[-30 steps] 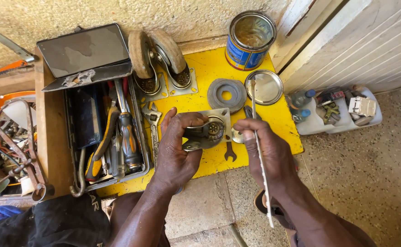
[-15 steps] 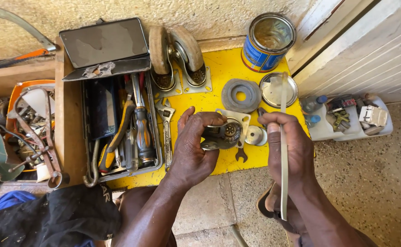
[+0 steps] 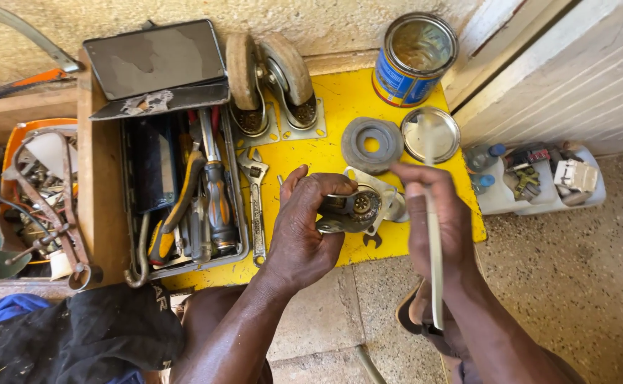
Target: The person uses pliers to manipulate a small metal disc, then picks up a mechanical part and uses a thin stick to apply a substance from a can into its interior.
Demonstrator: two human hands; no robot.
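Observation:
My left hand (image 3: 301, 227) grips a round metal bearing part (image 3: 354, 208) seated in a bent metal bracket (image 3: 377, 188), held just above a yellow board (image 3: 326, 153). My right hand (image 3: 436, 227) is closed around a long flat pale metal strip (image 3: 436, 274). The strip's upper end blurs over the round can lid (image 3: 431, 135), and its lower end points toward me. The two hands sit side by side, the right one close to the bracket's right edge.
On the yellow board lie a grey rubber ring (image 3: 372, 144), a caster with two wheels (image 3: 272, 78), an adjustable wrench (image 3: 256, 203) and an open blue can (image 3: 412, 60). A metal toolbox (image 3: 183, 192) of tools stands left. A white tray (image 3: 539, 181) of small parts is right.
My right hand has swung the strip from beside the bracket up across the can lid. The left hand keeps its hold on the bearing part. The view has shifted slightly.

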